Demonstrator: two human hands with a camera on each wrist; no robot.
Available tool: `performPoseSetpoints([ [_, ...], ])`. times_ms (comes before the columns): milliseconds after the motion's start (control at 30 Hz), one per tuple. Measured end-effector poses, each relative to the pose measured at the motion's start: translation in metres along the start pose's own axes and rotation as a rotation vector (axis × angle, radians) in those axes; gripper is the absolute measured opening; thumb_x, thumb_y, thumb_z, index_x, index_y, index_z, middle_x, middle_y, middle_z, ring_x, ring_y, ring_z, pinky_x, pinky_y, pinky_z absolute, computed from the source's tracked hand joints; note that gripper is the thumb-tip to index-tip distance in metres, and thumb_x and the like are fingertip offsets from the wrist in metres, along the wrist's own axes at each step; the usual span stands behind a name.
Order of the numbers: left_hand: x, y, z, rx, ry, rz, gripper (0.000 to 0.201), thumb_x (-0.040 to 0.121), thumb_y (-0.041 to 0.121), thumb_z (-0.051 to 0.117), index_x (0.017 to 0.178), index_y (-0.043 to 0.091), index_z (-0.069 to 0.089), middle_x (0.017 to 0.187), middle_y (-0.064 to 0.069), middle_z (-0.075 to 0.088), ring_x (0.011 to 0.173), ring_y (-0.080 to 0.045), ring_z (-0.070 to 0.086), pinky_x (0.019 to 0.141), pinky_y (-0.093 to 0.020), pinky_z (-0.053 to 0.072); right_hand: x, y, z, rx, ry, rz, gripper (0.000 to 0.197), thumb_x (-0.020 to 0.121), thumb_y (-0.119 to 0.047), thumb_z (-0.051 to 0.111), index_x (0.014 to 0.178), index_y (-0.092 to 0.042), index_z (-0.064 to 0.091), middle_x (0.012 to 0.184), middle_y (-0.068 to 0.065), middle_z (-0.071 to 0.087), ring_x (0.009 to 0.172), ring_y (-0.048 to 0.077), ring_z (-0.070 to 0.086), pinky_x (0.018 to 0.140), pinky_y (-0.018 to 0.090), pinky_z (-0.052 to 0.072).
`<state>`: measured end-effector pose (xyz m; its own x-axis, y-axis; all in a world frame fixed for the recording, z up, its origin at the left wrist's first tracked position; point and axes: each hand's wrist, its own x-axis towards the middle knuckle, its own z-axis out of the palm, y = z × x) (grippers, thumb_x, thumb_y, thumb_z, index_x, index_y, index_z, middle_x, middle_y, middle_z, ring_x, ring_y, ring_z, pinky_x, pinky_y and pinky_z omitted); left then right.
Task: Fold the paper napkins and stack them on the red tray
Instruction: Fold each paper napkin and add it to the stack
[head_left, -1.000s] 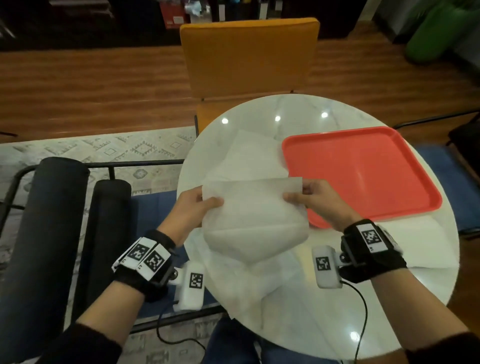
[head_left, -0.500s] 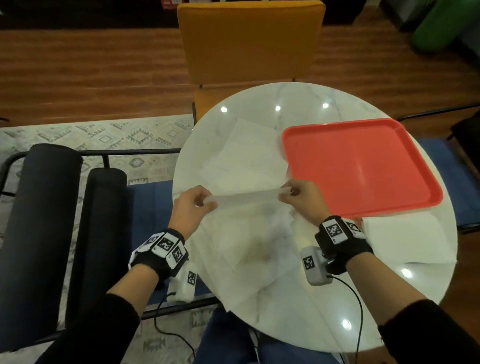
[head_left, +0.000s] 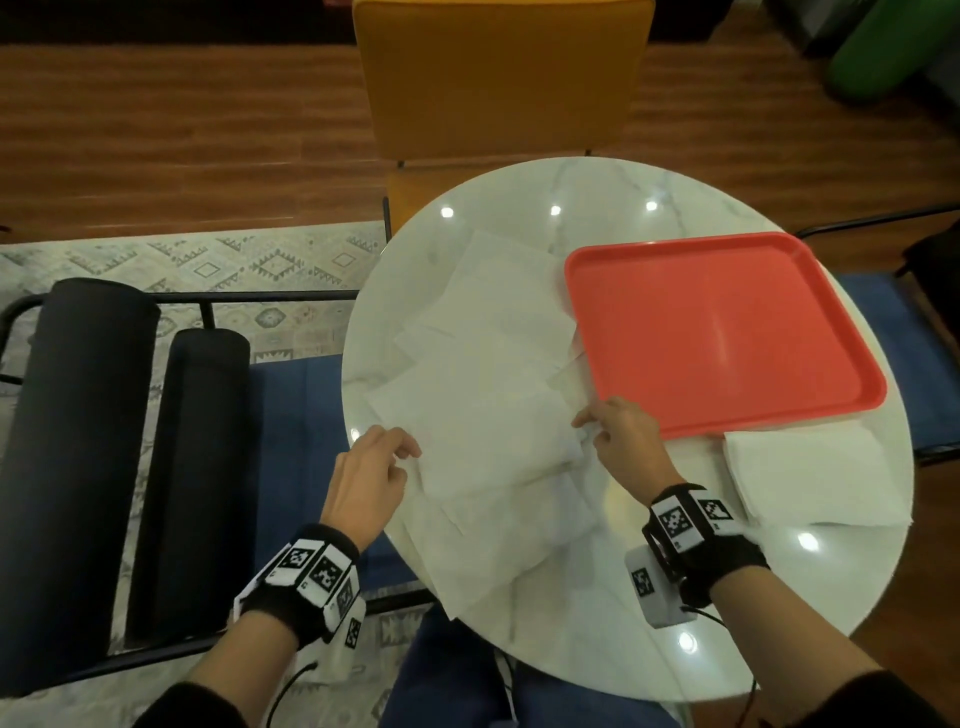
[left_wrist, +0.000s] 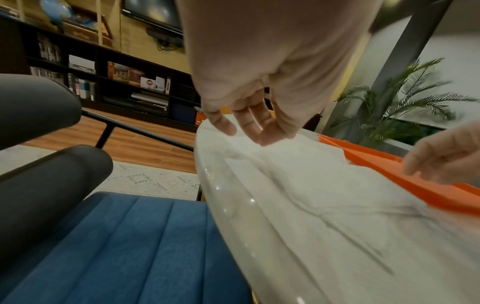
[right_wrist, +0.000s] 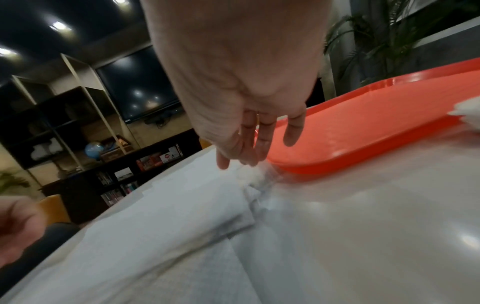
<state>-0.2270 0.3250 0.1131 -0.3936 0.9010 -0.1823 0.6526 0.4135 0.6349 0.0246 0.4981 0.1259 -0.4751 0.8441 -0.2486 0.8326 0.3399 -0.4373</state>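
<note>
Since the earlier frames, the napkin that both hands held up by its top corners has come down and now lies flat on the bench, and both hands have let go of it. In the head view, the folded napkin (head_left: 493, 436) sits at the centre of the frame on top of a loose spread of other white paper napkins (head_left: 493, 322) covering the left half of the round white bench (head_left: 597, 623).

The left hand (head_left: 366, 478) is at the lower left of the napkin, by the bench's edge. Its fingers (left_wrist: 262, 121) hang relaxed and slightly spread, fingertips just above or brushing the paper, pinching nothing. The right hand (head_left: 621, 441) is at the napkin's right edge, just beside the near left corner of the red tray (head_left: 727, 332). Its fingers (right_wrist: 262, 139) point down, loosely together, with tips at or just over a rumpled corner of paper; whether they touch it cannot be told.

The red tray lies in the right half of the frame with nothing on it. A small stack of folded white napkins (head_left: 810, 478) rests on the bench just below the tray's near edge, at right. An orange chair (head_left: 498, 78) stands beyond the bench at top centre.
</note>
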Motion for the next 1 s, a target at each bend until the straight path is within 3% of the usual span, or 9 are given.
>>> performPoseSetpoints([
  [133,0.011,0.022,0.015,0.025,0.055,0.112,0.034,0.091,0.009,0.051,0.125,0.016,0.054,0.125,-0.004,0.054,0.111,-0.024,0.055,0.097,-0.038,0.043,0.01,-0.037,0.013,-0.004,0.092,-0.115,0.038,0.088,-0.003,0.051,0.124,-0.014,0.057,0.13,0.007,0.055,0.123,0.027,0.049,0.1,0.044,0.038],
  [233,0.017,0.034,0.038,0.23,-0.155,0.075,0.061,0.099,0.04,0.033,0.15,0.014,0.013,0.159,-0.002,0.009,0.147,-0.02,0.01,0.116,-0.046,0.008,0.009,-0.073,0.04,-0.079,-0.144,-0.255,0.051,0.101,-0.024,0.035,0.149,-0.012,0.023,0.158,0.007,0.018,0.146,0.022,0.014,0.116,0.045,0.013],
  [333,0.018,0.025,0.058,0.417,-0.312,0.035,0.083,0.084,0.065,0.002,0.145,0.014,-0.022,0.151,-0.001,-0.029,0.145,-0.018,-0.018,0.112,-0.055,-0.01,0.008,-0.09,0.066,-0.143,-0.357,-0.293,0.055,0.103,-0.037,0.018,0.152,-0.019,0.0,0.16,-0.001,-0.008,0.147,0.016,-0.01,0.117,0.047,-0.006],
  [467,0.018,0.011,0.068,0.437,-0.314,0.021,0.108,0.057,0.083,-0.026,0.14,0.016,-0.027,0.147,0.002,-0.034,0.138,-0.01,-0.026,0.108,-0.052,-0.016,0.008,-0.07,0.075,-0.234,-0.391,-0.265,0.056,0.102,-0.042,0.015,0.151,-0.025,-0.007,0.159,-0.006,-0.014,0.146,0.012,-0.012,0.117,0.047,-0.009],
  [700,0.02,0.006,0.071,0.417,-0.325,0.031,0.107,0.058,0.083,-0.025,0.14,0.015,-0.031,0.146,0.004,-0.039,0.136,-0.008,-0.03,0.107,-0.053,-0.019,0.004,-0.016,0.057,-0.253,-0.299,-0.079,0.056,0.101,-0.044,0.015,0.149,-0.031,-0.01,0.157,-0.014,-0.016,0.145,0.007,-0.012,0.117,0.045,-0.008],
  [800,0.02,0.009,0.07,0.423,-0.298,0.022,0.098,0.07,0.078,-0.013,0.147,0.017,-0.02,0.152,0.003,-0.03,0.141,-0.008,-0.02,0.112,-0.054,-0.009,0.001,-0.013,0.057,-0.244,-0.282,-0.047,0.056,0.101,-0.043,0.016,0.149,-0.031,-0.011,0.157,-0.013,-0.017,0.146,0.009,-0.012,0.117,0.044,-0.007],
  [867,0.02,0.014,0.065,0.433,-0.132,0.054,0.076,0.088,0.059,0.01,0.151,0.016,0.012,0.16,-0.001,0.005,0.145,-0.012,0.015,0.11,-0.053,0.017,0.001,-0.017,0.056,-0.236,-0.282,-0.042,0.057,0.102,-0.042,0.017,0.15,-0.028,-0.011,0.158,-0.01,-0.016,0.146,0.012,-0.011,0.117,0.044,-0.007],
  [933,0.024,0.021,0.058,0.455,0.022,0.086,0.051,0.093,0.035,0.039,0.142,0.018,0.04,0.147,-0.005,0.041,0.124,-0.021,0.048,0.095,-0.044,0.03,0.001,-0.022,0.053,-0.232,-0.304,-0.033,0.058,0.102,-0.041,0.018,0.15,-0.024,-0.01,0.158,-0.007,-0.016,0.147,0.015,-0.01,0.117,0.046,-0.006],
  [1000,0.031,0.029,0.049,0.449,0.007,0.013,0.049,0.088,0.028,0.052,0.137,0.02,0.044,0.13,-0.004,0.052,0.11,-0.024,0.051,0.088,-0.039,0.028,0.003,-0.026,0.048,-0.247,-0.325,-0.039,0.058,0.103,-0.038,0.02,0.151,-0.021,-0.006,0.159,-0.003,-0.013,0.147,0.019,-0.007,0.117,0.048,-0.004],
])
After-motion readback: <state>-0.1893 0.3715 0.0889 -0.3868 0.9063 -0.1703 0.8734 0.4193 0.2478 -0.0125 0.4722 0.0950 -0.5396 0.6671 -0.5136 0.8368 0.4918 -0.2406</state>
